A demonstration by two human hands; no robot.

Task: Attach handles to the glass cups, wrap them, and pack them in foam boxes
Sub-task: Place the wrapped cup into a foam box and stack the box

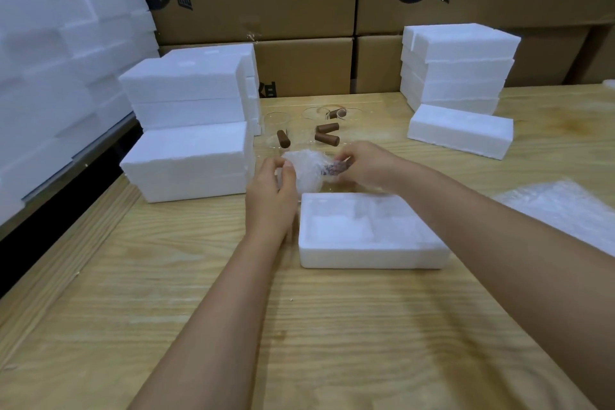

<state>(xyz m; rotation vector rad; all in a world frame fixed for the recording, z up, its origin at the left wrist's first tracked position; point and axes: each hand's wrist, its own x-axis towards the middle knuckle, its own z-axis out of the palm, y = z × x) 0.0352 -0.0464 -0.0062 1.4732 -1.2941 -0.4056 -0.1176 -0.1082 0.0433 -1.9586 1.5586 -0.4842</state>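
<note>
Left hand (pixel 271 186) and right hand (pixel 362 165) curled onto a glass cup (pixel 309 178) swathed in bubble wrap (pixel 299 160), its brown handle (pixel 339 167) peeping out at the right fingertips. At 6 o'clock, just beside, an open foam box (pixel 366 256), contents unclear. At 12 o'clock, several bare cups (pixel 276 125) with loose-looking stubs (pixel 327 138), unwrapped. Closed foam boxes (pixel 186 156) at 10 and 2 o'clock; spare wrap (pixel 559 210) at 4. By appearances: one cup nearly wrapped, not yet packed, several left.
</note>
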